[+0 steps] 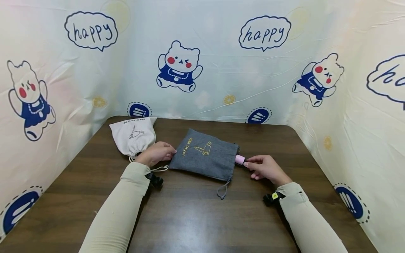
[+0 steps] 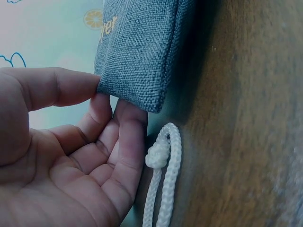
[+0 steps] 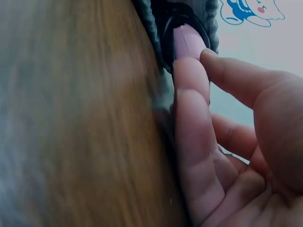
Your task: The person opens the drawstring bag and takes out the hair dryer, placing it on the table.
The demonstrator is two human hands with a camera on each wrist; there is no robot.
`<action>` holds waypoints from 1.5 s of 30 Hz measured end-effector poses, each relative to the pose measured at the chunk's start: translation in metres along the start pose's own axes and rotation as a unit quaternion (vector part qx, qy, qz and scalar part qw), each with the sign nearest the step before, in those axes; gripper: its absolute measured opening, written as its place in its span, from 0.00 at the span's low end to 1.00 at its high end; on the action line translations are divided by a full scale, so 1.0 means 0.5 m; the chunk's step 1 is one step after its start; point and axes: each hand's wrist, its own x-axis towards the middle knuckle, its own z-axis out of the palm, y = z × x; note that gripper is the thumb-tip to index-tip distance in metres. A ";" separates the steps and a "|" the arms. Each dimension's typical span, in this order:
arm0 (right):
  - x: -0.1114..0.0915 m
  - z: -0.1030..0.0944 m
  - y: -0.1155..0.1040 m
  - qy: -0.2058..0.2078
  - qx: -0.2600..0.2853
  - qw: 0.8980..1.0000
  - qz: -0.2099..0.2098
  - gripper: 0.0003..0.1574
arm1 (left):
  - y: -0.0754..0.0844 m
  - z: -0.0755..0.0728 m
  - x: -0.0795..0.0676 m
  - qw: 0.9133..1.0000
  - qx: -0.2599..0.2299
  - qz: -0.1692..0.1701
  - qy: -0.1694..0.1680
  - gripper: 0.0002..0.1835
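The gray bag (image 1: 205,154) lies flat on the table (image 1: 196,218) in front of you, and the pink thing (image 1: 239,159) pokes out of its right end. The bag looks soft and floppy, so hold it by a corner or edge. The pink thing looks stiff and smooth, maybe a bit slippery; its bare end is a good place to pinch.

Your left hand (image 1: 158,154) pinches the bag's near left corner, thumb and fingers close together with cloth between them. Your right hand (image 1: 265,168) pinches the pink thing's end between thumb and finger.

Black loops (image 3: 179,10) sit around it in the bag's mouth. The rest is hidden inside, so you can't tell its shape or weight. A white bag (image 1: 136,135) lies past your left wrist; your arm covers part of its tied end.
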 end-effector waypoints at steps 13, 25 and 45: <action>-0.005 0.023 -0.011 0.041 -0.077 0.995 -0.041 0.29 | 0.002 0.001 -0.002 1.000 0.019 0.006 -0.004 0.12; -0.009 0.020 -0.013 0.046 -0.080 0.995 -0.040 0.24 | 0.005 0.001 -0.006 1.000 0.012 0.003 0.000 0.14; -0.010 0.006 -0.008 0.028 -0.052 0.998 -0.019 0.25 | 0.004 0.001 -0.008 1.000 0.017 0.001 0.003 0.17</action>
